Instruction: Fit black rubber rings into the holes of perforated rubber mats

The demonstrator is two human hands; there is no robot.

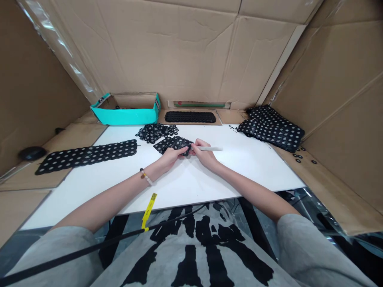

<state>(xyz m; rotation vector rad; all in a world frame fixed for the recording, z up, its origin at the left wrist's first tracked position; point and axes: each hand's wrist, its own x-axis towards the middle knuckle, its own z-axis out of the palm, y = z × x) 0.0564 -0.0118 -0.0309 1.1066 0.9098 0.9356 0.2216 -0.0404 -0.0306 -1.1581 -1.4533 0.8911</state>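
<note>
At the middle of the white tabletop, my left hand (172,156) pinches the near edge of a black piece made of linked rings (167,144), thumb on top. My right hand (205,153) is closed around a slim white pen-shaped tool (213,148), whose rear end points right. The tool's tip meets the linked-ring piece close to my left thumb; its exact shape is too small to make out. Just behind the piece lies a heap of loose black rings (152,132). A long strip of joined black rings (89,156) stretches across the table's left side.
Toward the back left stands a turquoise open box (127,116). A black ring panel (190,116) lies along the back cardboard. A folded black ring sheet (273,126) is piled at right, with several loose rings (297,156) near it. Cardboard walls (179,52) enclose the table.
</note>
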